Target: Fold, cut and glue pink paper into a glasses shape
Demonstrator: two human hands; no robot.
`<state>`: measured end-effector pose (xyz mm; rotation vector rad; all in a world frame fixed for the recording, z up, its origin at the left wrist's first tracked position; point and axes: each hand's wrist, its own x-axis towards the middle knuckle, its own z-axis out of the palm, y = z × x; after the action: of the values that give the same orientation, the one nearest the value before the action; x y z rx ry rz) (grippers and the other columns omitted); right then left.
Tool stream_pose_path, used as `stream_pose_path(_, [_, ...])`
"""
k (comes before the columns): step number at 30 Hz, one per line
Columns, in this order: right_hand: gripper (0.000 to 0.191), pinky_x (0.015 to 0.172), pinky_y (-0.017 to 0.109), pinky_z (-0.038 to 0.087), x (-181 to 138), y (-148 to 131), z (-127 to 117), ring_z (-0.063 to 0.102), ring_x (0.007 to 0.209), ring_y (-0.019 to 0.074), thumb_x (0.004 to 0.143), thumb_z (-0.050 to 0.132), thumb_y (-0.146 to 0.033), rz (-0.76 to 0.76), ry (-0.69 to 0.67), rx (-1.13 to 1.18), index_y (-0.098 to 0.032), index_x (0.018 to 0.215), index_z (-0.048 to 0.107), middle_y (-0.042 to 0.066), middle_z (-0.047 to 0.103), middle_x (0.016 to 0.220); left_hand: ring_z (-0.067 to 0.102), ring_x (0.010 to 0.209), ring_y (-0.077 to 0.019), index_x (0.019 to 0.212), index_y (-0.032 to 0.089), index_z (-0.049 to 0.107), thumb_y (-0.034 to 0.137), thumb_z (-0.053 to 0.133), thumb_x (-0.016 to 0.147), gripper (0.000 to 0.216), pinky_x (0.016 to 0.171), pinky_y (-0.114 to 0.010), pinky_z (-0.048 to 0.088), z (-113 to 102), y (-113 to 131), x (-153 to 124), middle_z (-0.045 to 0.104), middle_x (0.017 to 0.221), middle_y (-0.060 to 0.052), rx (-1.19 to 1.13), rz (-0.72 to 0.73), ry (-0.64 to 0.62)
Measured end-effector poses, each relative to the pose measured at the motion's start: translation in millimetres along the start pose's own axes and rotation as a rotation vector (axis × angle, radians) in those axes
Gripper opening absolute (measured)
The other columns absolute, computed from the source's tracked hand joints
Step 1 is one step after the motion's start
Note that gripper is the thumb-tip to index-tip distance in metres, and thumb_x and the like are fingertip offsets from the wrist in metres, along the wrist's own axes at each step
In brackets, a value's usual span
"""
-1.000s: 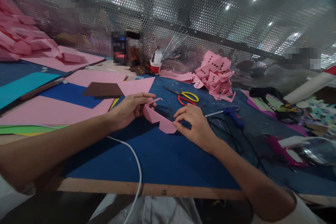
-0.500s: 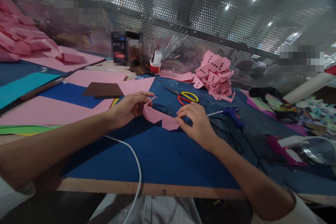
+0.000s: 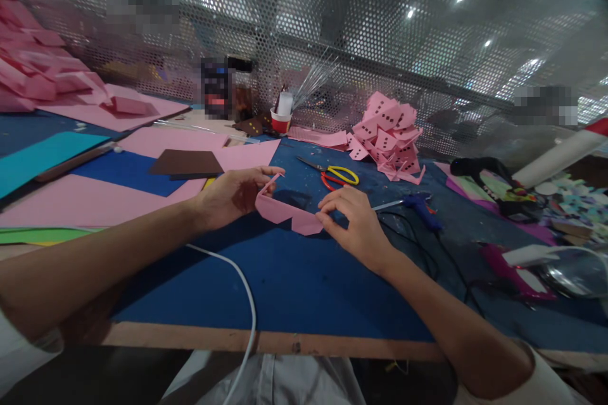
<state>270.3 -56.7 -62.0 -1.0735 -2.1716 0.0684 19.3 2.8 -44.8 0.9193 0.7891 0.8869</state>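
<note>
A notched strip of pink craft paper is held up over the blue table mat, bent near its left end. My left hand is closed on that bent end, with the tip of the strip by its fingertips. At the other end, my right hand pinches the paper between thumb and fingers. Scissors with red and yellow handles lie just beyond the strip. To the right of my right hand rests a blue glue gun with its nozzle pointing left.
A heap of folded pink pieces with dark dots sits at the back. Coloured sheets, among them a brown one, cover the left side. A white cable crosses the front edge. A red-and-white cup stands near the perforated metal screen.
The left end of the strip has bent further up and shifted slightly left. My left fingers have moved a little along it; my right hand stays almost still.
</note>
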Motion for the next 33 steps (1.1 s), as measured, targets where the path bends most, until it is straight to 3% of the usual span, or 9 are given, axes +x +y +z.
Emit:
stream_pose_path(15, [0.009,0.101,0.043,0.039,0,-1,-1,0.063,0.099,0.0203,0.092,0.061,-0.026,0.008,0.006,0.005,-0.023,0.083,0.061,0.003,0.069,0.098,0.063,0.066,-0.0089,0.098,0.019,0.073,0.012,0.068,0.078,0.022,0.054,-0.015,0.051,-6,0,3,0.07,0.082,-0.002,-0.024,-0.002,0.063])
stream_pose_path(23, [0.008,0.104,0.045,0.037,1,4,-2,0.063,0.1,0.0205,0.092,0.061,-0.026,0.033,0.035,-0.011,-0.024,0.084,0.061,0.003,0.069,0.098,0.066,0.08,-0.0187,0.116,0.022,0.069,0.034,0.069,0.082,0.035,0.068,-0.029,0.057,-9,-5,4,0.072,0.1,-0.008,0.285,0.153,0.001])
stream_pose_path(29, [0.008,0.099,0.043,0.04,2,11,-4,0.063,0.099,0.0207,0.092,0.062,-0.026,0.062,0.05,-0.025,-0.023,0.084,0.062,0.003,0.069,0.097,0.065,0.08,-0.0168,0.109,0.023,0.074,0.043,0.071,0.082,0.034,0.068,-0.025,0.054,-10,-6,2,0.072,0.108,-0.007,0.616,0.284,-0.052])
stream_pose_path(33, [0.01,0.099,0.042,0.041,2,14,-2,0.063,0.1,0.0206,0.093,0.06,-0.027,0.082,0.04,-0.038,-0.023,0.085,0.063,0.003,0.07,0.098,0.067,0.081,-0.0203,0.094,0.021,0.077,0.046,0.072,0.08,0.029,0.075,-0.029,0.055,-15,-11,8,0.075,0.094,-0.006,0.772,0.326,-0.079])
